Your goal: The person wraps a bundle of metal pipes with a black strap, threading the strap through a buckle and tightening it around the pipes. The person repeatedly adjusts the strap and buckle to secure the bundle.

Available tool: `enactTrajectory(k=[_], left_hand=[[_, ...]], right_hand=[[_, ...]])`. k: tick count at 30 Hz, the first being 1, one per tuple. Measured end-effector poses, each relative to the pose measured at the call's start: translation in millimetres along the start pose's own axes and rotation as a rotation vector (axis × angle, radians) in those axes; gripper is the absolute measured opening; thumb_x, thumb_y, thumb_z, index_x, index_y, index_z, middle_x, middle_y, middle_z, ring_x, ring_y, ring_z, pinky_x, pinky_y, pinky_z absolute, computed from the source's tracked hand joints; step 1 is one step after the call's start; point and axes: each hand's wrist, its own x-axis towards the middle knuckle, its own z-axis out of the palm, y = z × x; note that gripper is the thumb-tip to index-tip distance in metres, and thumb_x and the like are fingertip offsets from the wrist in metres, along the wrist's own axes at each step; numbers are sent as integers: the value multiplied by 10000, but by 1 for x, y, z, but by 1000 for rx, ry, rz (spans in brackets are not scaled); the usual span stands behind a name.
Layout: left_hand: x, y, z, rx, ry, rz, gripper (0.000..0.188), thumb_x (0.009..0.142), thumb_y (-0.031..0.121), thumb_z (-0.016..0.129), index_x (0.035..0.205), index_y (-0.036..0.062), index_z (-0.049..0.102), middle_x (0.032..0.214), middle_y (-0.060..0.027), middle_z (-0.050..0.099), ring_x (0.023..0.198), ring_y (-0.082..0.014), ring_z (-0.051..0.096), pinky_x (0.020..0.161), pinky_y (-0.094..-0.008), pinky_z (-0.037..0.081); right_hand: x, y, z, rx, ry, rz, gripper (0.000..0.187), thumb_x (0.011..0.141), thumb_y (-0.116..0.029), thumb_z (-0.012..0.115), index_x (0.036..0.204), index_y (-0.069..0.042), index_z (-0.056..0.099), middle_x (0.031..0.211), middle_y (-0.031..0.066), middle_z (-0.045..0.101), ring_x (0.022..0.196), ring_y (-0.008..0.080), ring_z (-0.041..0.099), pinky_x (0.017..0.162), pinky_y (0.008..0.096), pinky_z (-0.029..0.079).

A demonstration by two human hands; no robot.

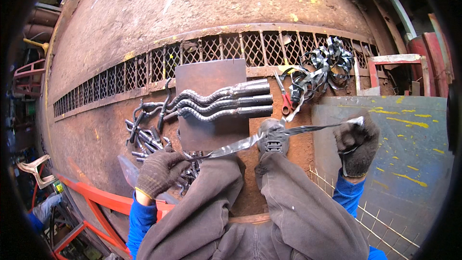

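A shiny black-and-silver plastic strip [236, 146] stretches across my lap, passing by my dark shoe [272, 139]. My gloved left hand [162, 172] pinches its left end between closed fingers. At the right, my gloved right hand [357, 139] is closed in a fist around the other end. One strand runs up from the strip to a tangled heap of the same strip [327, 70]. Scissors with red handles [287, 105] lie beside that heap. Three bent, ribbed metal bars with smooth thick ends [216, 100] rest side by side on a brown metal plate [211, 135].
Smaller ribbed metal pieces [147, 137] lie piled left of the plate. A rusty mesh-covered channel [202, 54] crosses the floor beyond. Red metal framing [103, 200] stands at lower left, and a grey sheet with yellow marks [404, 144] lies at right. Another person's sleeve [36, 222] shows far left.
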Motion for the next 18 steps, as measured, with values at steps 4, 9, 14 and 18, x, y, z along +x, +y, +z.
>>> enactTrajectory(k=[4,9,14,18], left_hand=[[9,59,-19,365,175,147,404,856,280,708,1213,100,652,1086,-139,672,973,-342,652,836,-448,513],[65,131,-23,-310,-87,540,361,886,190,668,1207,28,635,1146,-165,675,1041,-368,651,845,-444,540],[119,161,62,-306,-64,445,398,956,270,617,1237,-11,599,1083,-217,681,975,-300,684,822,-393,542],[132,181,74,-606,-341,209,409,962,344,588,1173,-2,649,1037,-200,698,990,-238,676,835,-355,526]], right_hand=[[-16,8,13,-71,-323,-49,337,826,-335,726,876,-25,603,760,127,658,586,212,619,453,331,473],[-23,14,18,-72,-563,-48,369,671,-295,855,730,8,653,724,176,680,657,310,666,627,428,537],[-33,1,11,-113,-679,-19,367,602,-282,876,672,19,679,761,196,696,700,333,677,706,458,537],[-31,1,-1,-372,-821,-53,311,640,-255,844,706,2,682,728,168,672,699,311,663,662,437,506]])
